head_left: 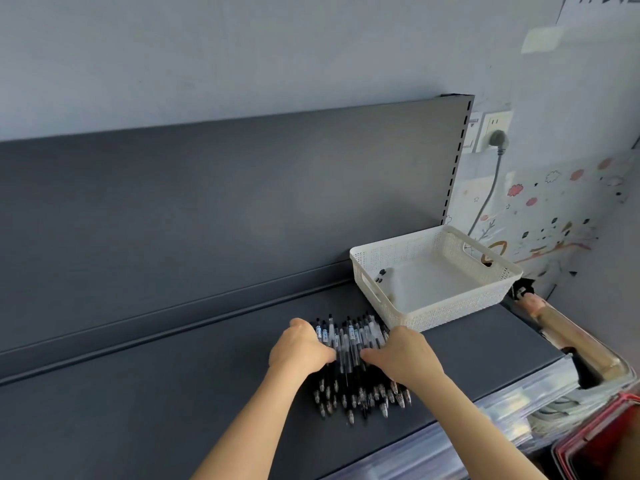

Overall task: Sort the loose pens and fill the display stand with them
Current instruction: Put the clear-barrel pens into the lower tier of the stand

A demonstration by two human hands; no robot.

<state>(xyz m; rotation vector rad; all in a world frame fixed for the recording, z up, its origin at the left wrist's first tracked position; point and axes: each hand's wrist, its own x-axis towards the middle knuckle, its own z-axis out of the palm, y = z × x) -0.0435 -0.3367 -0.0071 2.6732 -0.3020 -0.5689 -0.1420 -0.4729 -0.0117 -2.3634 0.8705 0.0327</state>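
wall socket (491, 120) with grey plug (498, 139) | flower-patterned sheet (554, 209) on wall | red-rimmed box (602, 441) lower right

Bright, even, diffuse light — soft overall focus.
Wide-angle bowing at edges; pens (348, 341) smeared by motion blur; pale sheen on back panel (242, 202); shadows faint.

Dark matte grey on the shelf (166, 396) and its back panel (242, 202), pale blue-grey on the wall (242, 46). Black and clear with white-and-blue labels and silvery tips on the pens (348, 344); creamy white with a fine grid of holes on the basket (450, 311). Grey on the plug (498, 138), pink-red flowers and black specks on the wall sheet (554, 209), red on the container rim (594, 422).
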